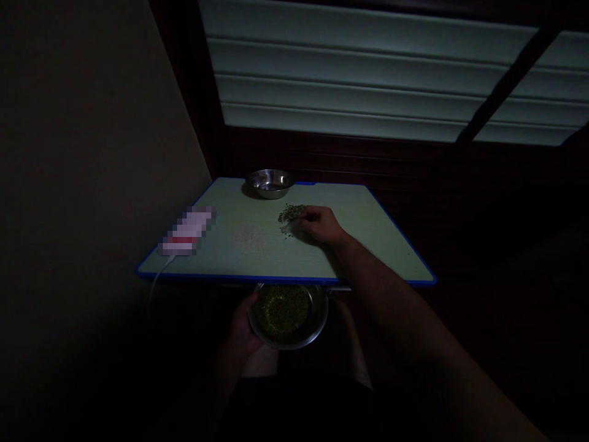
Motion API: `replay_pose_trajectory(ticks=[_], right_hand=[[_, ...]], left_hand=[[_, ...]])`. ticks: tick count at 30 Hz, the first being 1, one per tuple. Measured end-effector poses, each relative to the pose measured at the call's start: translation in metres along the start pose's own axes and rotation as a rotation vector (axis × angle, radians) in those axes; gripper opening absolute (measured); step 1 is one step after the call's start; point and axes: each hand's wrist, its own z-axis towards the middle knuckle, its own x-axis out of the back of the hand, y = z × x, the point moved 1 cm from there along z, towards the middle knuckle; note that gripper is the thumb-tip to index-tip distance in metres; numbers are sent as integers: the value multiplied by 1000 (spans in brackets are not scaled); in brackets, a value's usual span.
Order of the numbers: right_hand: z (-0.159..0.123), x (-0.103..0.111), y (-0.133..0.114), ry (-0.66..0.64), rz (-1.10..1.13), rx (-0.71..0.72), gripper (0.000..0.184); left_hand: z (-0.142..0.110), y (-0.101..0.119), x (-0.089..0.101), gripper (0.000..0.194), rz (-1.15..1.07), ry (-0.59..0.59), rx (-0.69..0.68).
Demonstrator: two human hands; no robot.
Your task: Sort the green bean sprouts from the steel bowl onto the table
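My right hand is above the table, its fingers pinched round a small pale, spoon-like tool. The tip of this tool lies at the near edge of a small heap of green beans spread on the tabletop. Below the table's front edge, my left hand grips the left rim of a metal bowl. Many small green beans lie inside that bowl. Left of the heap, a thin scatter of whitish grains covers a patch of the table.
A second shiny metal bowl stands at the back of the pale, blue-edged table. On the left lies a blurred-out, phone-like object with a white cable hanging over the edge. A wall and a slatted window stand behind. Light is dim.
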Motion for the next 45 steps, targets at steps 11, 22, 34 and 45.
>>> replay_pose_trajectory(ticks=[11,22,34,45], right_hand=[[1,-2,5,14,-45,41,16],[1,-3,4,1,-30,50,16],[2,-5,5,-36,43,43,18],[1,-1,-4,-178,174,-97,17]], left_hand=[[0,0,-1,19,21,-2,-17],[-3,0,-6,18,24,68,-23],[0,0,-1,17,-7,26,-25],[1,0,2,18,-2,8,-14]])
